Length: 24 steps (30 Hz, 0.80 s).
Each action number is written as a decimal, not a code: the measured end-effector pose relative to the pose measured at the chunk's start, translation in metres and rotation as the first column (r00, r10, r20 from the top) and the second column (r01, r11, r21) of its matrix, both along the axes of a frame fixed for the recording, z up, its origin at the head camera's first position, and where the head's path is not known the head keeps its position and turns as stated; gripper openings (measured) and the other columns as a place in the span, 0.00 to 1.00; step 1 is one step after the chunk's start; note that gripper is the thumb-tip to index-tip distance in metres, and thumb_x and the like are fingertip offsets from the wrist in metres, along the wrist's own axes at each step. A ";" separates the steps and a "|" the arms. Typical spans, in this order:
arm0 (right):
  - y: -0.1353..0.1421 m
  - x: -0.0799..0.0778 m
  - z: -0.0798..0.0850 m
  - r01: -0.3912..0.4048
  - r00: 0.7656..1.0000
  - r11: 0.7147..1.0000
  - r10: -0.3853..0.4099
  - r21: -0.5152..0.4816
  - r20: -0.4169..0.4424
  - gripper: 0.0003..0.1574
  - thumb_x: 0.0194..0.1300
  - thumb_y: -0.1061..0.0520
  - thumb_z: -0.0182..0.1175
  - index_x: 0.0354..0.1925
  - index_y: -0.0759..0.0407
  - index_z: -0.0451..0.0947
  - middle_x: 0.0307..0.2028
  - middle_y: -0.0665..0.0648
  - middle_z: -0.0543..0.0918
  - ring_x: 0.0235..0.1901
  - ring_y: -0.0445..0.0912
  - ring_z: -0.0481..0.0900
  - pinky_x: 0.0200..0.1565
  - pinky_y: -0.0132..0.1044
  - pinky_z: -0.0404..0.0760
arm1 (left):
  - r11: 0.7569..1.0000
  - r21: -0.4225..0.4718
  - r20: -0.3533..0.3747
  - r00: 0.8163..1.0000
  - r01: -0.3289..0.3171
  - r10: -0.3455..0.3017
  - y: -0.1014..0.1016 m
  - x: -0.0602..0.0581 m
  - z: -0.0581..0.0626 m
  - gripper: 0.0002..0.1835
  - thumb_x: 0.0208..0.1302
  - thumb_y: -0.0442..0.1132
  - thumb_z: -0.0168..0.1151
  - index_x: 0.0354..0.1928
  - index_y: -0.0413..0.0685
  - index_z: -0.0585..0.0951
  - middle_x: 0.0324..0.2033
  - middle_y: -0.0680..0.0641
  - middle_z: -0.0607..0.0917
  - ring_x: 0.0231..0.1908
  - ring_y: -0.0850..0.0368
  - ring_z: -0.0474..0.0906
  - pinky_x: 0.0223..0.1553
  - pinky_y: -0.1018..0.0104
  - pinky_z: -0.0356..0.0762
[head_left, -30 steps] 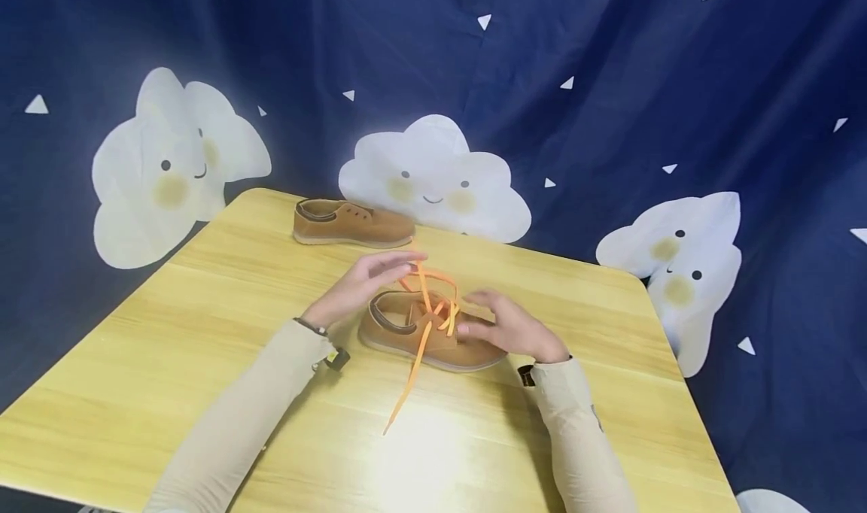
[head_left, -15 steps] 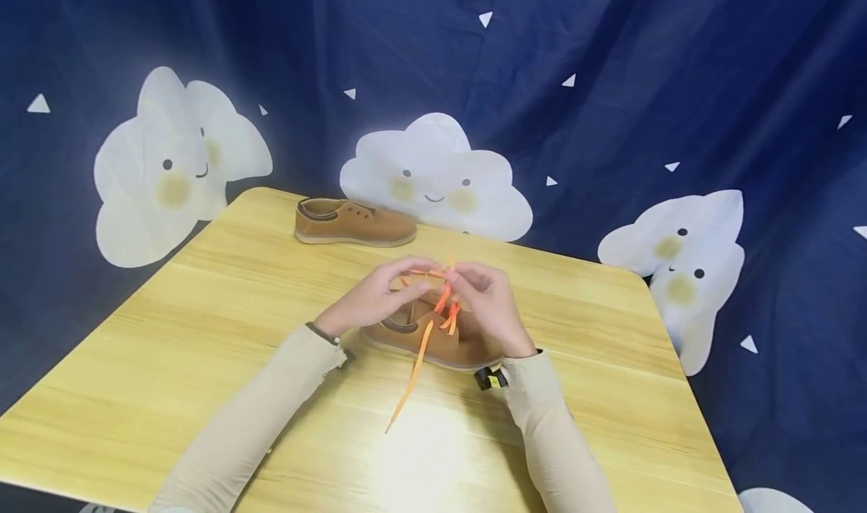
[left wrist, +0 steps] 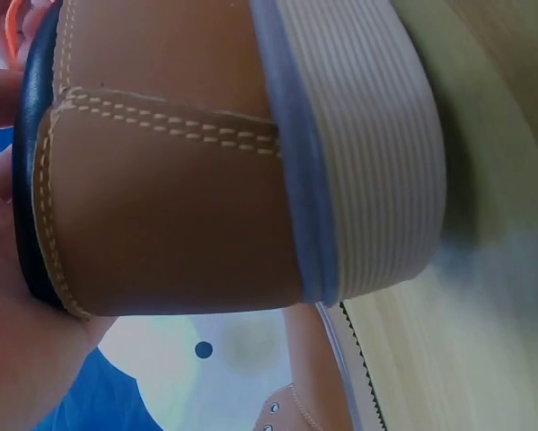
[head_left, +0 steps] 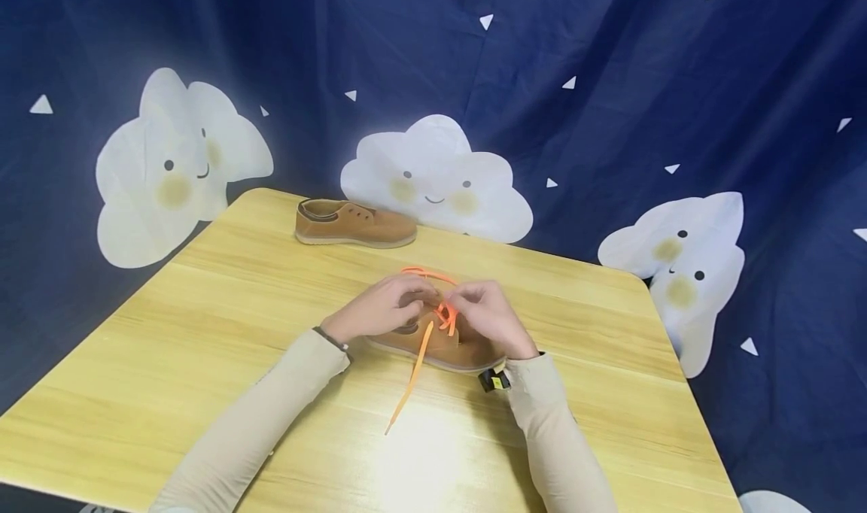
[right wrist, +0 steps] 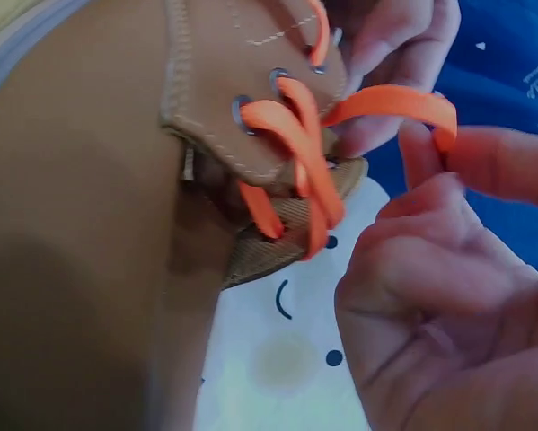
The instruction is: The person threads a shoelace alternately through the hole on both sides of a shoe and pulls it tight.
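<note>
A tan shoe (head_left: pixel 467 347) with orange laces stands mid-table, toe to the right. My right hand (head_left: pixel 491 317) pinches an orange shoelace (right wrist: pixel 394 103) between thumb and forefinger, plain in the right wrist view. That lace runs out from the eyelet flap (right wrist: pixel 215 81). My left hand (head_left: pixel 379 310) bends over the shoe's opening; its fingers (right wrist: pixel 390 36) touch the flap's edge, their tips partly hidden. In the left wrist view the heel (left wrist: pixel 170 224) fills the middle, the hand beside its collar. A loose lace end (head_left: pixel 409 389) trails onto the table toward me.
Another tan shoe (head_left: pixel 355 225), with bare eyelets, stands at the table's back left. The pale wooden table (head_left: pixel 169 355) carries both shoes. A dark blue curtain (head_left: pixel 528 62) with cloud prints hangs behind it.
My right hand has come in from the toe side and taken a lace. Both hands have since lowered toward the shoe. The upright strand seen earlier no longer rises above the left hand.
</note>
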State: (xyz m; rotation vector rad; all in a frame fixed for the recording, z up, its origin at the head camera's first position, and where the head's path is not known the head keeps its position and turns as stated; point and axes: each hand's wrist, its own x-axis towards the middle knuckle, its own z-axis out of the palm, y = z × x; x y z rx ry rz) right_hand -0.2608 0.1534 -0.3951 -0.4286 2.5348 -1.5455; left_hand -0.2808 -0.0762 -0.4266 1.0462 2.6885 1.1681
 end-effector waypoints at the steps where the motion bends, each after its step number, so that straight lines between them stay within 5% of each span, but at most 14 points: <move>1: -0.001 -0.001 -0.001 -0.008 1.000 1.000 0.008 0.015 0.011 0.16 0.73 0.57 0.60 0.34 0.65 0.89 0.31 0.57 0.88 0.30 0.46 0.76 0.29 0.32 0.67 | 1.000 0.002 0.006 1.000 -0.001 0.001 0.000 0.000 0.000 0.18 0.71 0.38 0.53 0.58 0.55 0.83 0.54 0.55 0.87 0.43 0.61 0.80 0.53 0.59 0.78; 8: -0.008 -0.003 -0.009 0.007 0.999 0.999 -0.009 0.042 0.049 0.19 0.71 0.60 0.58 0.25 0.64 0.87 0.15 0.56 0.78 0.12 0.42 0.60 0.19 0.32 0.59 | 1.000 0.026 0.033 0.999 0.003 -0.003 0.000 0.001 0.001 0.18 0.69 0.36 0.54 0.58 0.54 0.83 0.56 0.52 0.86 0.55 0.59 0.83 0.56 0.58 0.77; 13: -0.011 -0.002 -0.015 0.047 0.999 0.997 -0.048 0.060 0.010 0.20 0.73 0.58 0.58 0.25 0.62 0.88 0.09 0.47 0.68 0.09 0.39 0.58 0.16 0.32 0.58 | 1.000 0.028 0.034 0.999 0.010 -0.011 0.000 0.002 0.002 0.19 0.70 0.36 0.55 0.60 0.52 0.82 0.57 0.51 0.86 0.54 0.57 0.82 0.56 0.57 0.77; 22: -0.018 0.000 -0.021 0.053 0.997 0.992 -0.045 0.115 -0.067 0.30 0.77 0.53 0.57 0.21 0.71 0.80 0.09 0.49 0.71 0.07 0.39 0.62 0.13 0.32 0.62 | 1.000 0.006 0.070 0.997 -0.010 0.010 -0.001 -0.002 0.002 0.24 0.69 0.40 0.55 0.67 0.51 0.77 0.63 0.47 0.82 0.62 0.51 0.80 0.63 0.51 0.79; 24: -0.019 0.000 -0.022 0.062 0.997 0.990 -0.054 0.125 -0.063 0.31 0.78 0.53 0.56 0.21 0.72 0.79 0.09 0.48 0.71 0.07 0.38 0.62 0.13 0.32 0.62 | 1.000 -0.001 0.098 0.995 0.000 0.001 -0.001 -0.004 0.003 0.25 0.71 0.40 0.54 0.70 0.52 0.75 0.62 0.48 0.83 0.53 0.55 0.84 0.57 0.55 0.81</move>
